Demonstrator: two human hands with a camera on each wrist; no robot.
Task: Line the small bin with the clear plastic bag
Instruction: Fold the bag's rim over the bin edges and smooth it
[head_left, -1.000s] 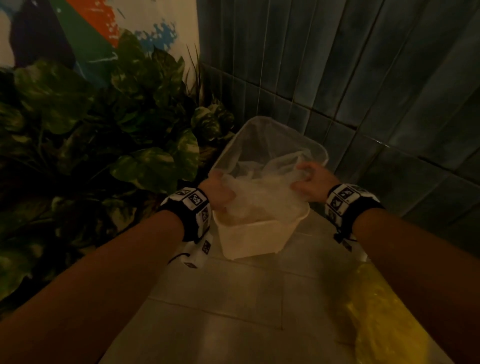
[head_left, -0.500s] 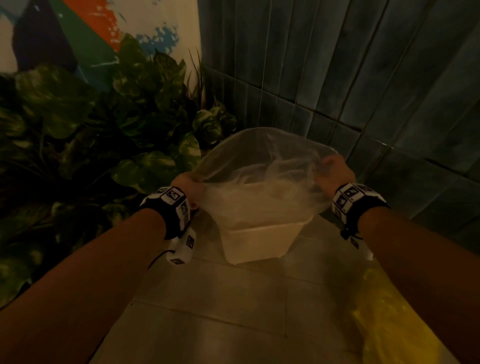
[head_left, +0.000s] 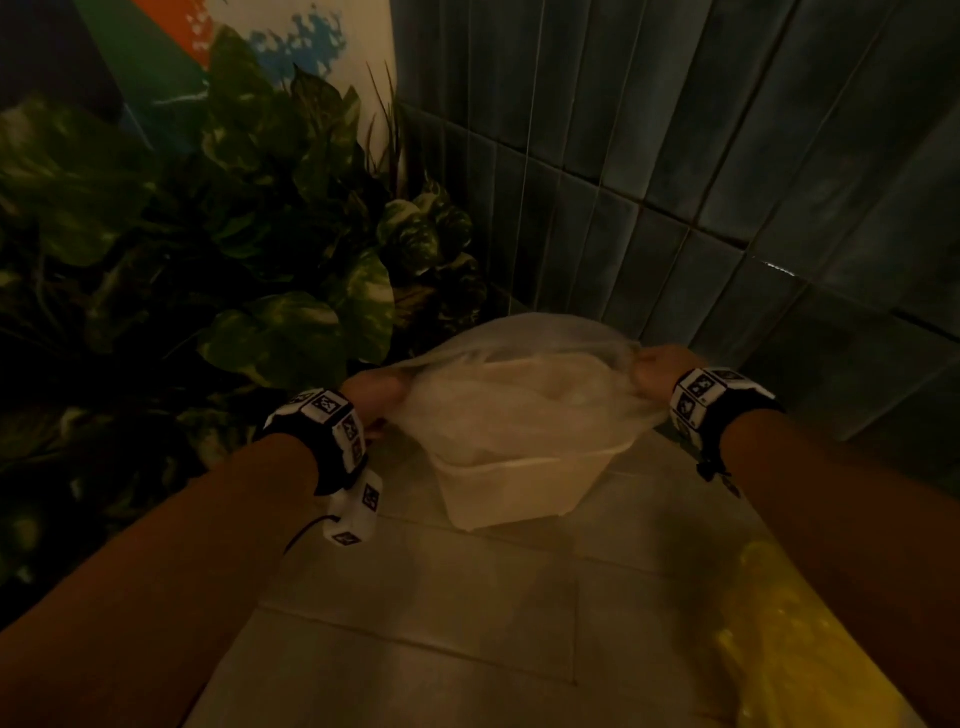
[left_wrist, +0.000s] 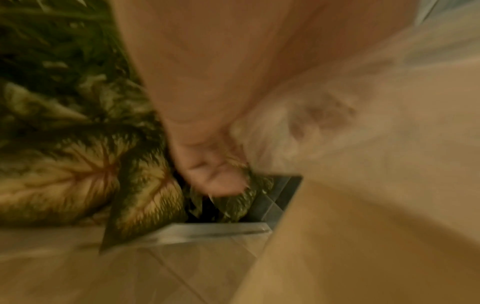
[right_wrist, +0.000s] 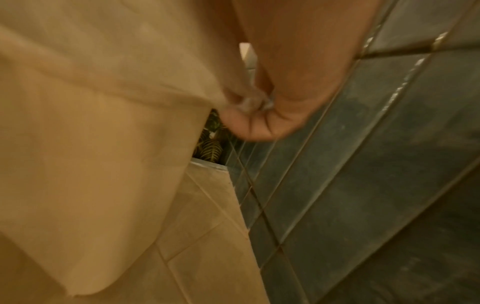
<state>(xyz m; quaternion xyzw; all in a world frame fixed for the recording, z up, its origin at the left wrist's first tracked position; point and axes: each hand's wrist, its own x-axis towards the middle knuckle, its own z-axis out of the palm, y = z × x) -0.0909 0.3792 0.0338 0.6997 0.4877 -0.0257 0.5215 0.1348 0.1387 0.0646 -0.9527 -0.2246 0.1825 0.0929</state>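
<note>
Clear plastic bag (head_left: 519, 410) stretched wide over small bin (head_left: 511, 491), left hand (head_left: 371, 397) and right hand (head_left: 660, 369) well apart, each gripping a bunched bag edge.

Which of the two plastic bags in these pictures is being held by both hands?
The clear plastic bag stretched over the small cream bin, gripped by the left hand and right hand. The yellow plastic bag lies untouched on the floor.

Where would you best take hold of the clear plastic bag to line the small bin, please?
Probably at its open edge, from opposite sides, as the left hand and right hand do: the clear plastic bag drapes slack over the small bin.
</note>
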